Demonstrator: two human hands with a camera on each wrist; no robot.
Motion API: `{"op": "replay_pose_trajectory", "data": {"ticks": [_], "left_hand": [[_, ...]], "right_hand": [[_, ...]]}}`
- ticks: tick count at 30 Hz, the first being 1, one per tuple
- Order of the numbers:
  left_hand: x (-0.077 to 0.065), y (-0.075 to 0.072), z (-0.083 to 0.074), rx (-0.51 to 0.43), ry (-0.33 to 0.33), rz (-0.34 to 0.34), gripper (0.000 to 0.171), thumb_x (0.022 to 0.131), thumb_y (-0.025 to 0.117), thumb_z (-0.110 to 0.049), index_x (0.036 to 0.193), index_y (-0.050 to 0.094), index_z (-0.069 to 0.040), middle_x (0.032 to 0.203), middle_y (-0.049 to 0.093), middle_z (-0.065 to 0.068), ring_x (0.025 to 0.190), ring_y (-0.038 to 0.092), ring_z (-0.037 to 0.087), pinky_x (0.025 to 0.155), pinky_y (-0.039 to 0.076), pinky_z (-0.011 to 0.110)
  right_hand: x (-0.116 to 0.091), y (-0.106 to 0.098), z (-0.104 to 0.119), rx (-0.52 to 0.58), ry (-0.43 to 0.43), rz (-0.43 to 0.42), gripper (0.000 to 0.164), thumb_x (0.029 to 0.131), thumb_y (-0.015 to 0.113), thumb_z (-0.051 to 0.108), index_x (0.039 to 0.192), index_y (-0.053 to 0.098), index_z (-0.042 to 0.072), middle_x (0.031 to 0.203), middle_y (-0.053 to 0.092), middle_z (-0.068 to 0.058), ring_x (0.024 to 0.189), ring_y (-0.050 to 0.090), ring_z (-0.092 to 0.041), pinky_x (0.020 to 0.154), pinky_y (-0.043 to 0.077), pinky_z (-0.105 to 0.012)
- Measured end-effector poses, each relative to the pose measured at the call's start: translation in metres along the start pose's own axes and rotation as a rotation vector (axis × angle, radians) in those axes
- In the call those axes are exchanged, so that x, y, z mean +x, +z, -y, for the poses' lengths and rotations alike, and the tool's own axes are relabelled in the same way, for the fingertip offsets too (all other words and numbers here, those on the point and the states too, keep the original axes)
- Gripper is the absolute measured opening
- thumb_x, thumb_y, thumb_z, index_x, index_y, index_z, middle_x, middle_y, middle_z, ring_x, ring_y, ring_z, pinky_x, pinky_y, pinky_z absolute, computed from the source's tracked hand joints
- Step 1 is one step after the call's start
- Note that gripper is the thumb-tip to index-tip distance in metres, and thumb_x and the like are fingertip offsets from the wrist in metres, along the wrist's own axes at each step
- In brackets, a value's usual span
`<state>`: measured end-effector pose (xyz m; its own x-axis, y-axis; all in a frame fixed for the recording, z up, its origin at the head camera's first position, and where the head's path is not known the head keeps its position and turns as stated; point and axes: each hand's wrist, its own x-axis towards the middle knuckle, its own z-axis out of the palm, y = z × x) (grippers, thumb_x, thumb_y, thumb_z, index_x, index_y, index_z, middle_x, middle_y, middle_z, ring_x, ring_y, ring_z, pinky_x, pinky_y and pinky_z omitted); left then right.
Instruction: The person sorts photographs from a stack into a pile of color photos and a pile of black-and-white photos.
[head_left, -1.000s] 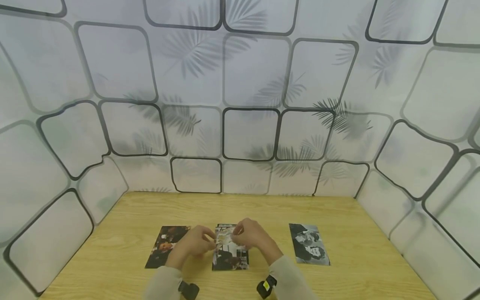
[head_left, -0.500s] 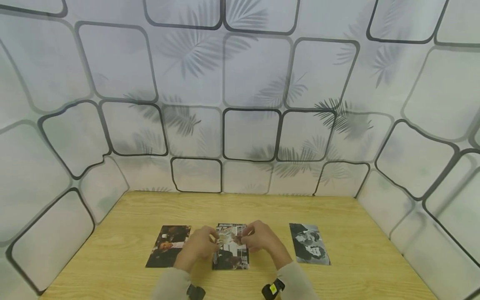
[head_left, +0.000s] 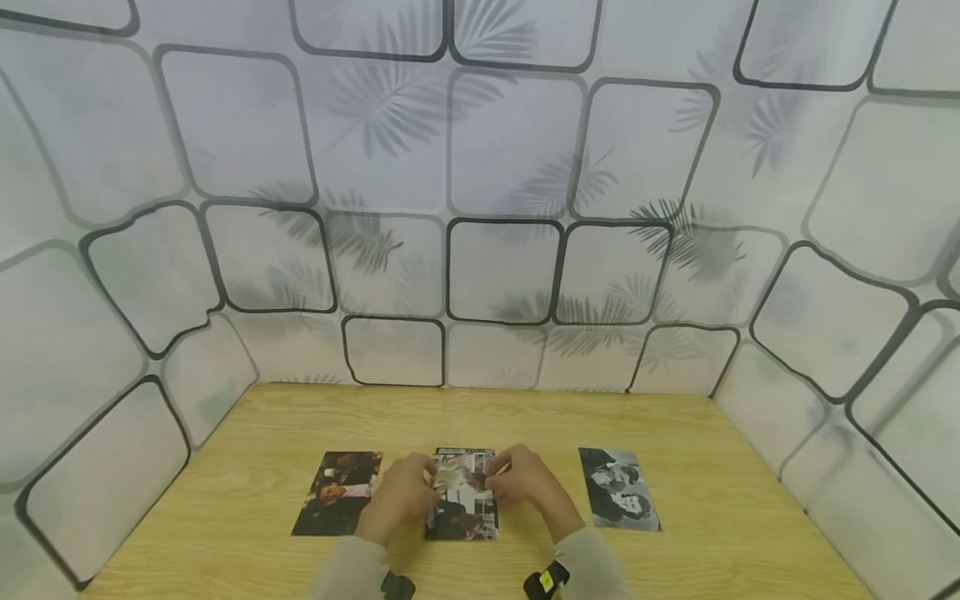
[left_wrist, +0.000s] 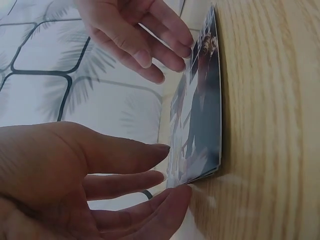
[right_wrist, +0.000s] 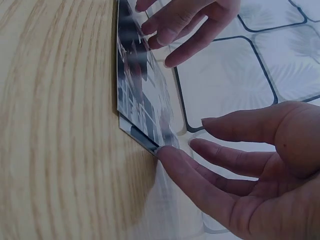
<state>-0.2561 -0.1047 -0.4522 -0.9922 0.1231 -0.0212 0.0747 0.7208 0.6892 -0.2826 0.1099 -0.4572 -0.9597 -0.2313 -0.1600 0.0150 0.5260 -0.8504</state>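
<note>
In the head view a small stack of photo cards (head_left: 459, 523) lies flat at the middle of the table. A card beneath the top one pokes out slightly at the far edge. My left hand (head_left: 403, 493) is at the stack's left edge, and in the left wrist view its fingertips touch the stack's side (left_wrist: 192, 145). At the opposite edge is my right hand (head_left: 527, 485); the right wrist view has one fingertip against the corner of the cards (right_wrist: 142, 100). Both hands keep thumb and fingers apart, with nothing pinched between them.
A colour photo card (head_left: 330, 504) lies left of the stack, partly behind my left hand. To the right is a black-and-white photo card (head_left: 618, 492) showing two faces. Patterned curtain-like walls (head_left: 502, 267) border the wooden table (head_left: 720, 500).
My right hand has moved right, from over the top card to the stack's right edge. My left hand has shifted slightly right. Over the last half second both hands have barely moved.
</note>
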Motion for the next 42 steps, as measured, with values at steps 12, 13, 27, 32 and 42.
{"op": "replay_pose_trajectory", "data": {"ticks": [12,13,27,32,42], "left_hand": [[0.002,0.004,0.002,0.006,0.004,-0.002,0.036,0.080,0.075,0.002,0.115,0.067,0.005,0.077,0.061,0.006,0.062,0.053,0.018,0.053,0.043,0.027],[0.002,0.004,0.002,0.009,0.003,-0.001,0.036,0.081,0.076,0.001,0.116,0.066,0.005,0.078,0.061,0.007,0.063,0.053,0.018,0.054,0.043,0.028],[0.006,0.008,0.008,0.065,-0.013,-0.041,0.054,0.078,0.086,-0.007,0.122,0.057,0.006,0.099,0.069,0.021,0.080,0.061,0.028,0.070,0.056,0.045],[0.006,0.005,0.010,0.036,-0.006,-0.033,0.058,0.079,0.088,-0.011,0.121,0.054,0.009,0.093,0.067,0.019,0.073,0.058,0.026,0.065,0.053,0.041],[0.004,0.001,0.013,-0.056,-0.013,0.000,0.032,0.083,0.083,-0.007,0.103,0.065,0.009,0.094,0.072,0.018,0.070,0.067,0.018,0.064,0.061,0.036]], "right_hand": [[0.004,-0.001,-0.008,0.055,0.013,-0.021,0.024,0.089,0.067,-0.001,0.111,0.068,-0.010,0.084,0.071,-0.018,0.069,0.072,-0.020,0.064,0.066,-0.036],[0.004,0.000,-0.008,0.054,0.009,-0.019,0.024,0.089,0.068,-0.001,0.111,0.068,-0.010,0.084,0.071,-0.018,0.068,0.072,-0.020,0.063,0.066,-0.036],[0.003,0.005,-0.009,0.076,0.018,-0.026,0.025,0.089,0.069,-0.002,0.113,0.067,-0.009,0.083,0.069,-0.016,0.068,0.069,-0.019,0.062,0.065,-0.035],[0.003,0.005,-0.008,0.083,0.014,-0.024,0.023,0.089,0.069,-0.003,0.112,0.067,-0.008,0.083,0.069,-0.016,0.069,0.069,-0.019,0.062,0.065,-0.035],[0.004,0.005,-0.008,0.088,0.026,-0.032,0.031,0.089,0.069,-0.004,0.118,0.063,-0.008,0.086,0.068,-0.018,0.069,0.070,-0.021,0.062,0.065,-0.036]]}}
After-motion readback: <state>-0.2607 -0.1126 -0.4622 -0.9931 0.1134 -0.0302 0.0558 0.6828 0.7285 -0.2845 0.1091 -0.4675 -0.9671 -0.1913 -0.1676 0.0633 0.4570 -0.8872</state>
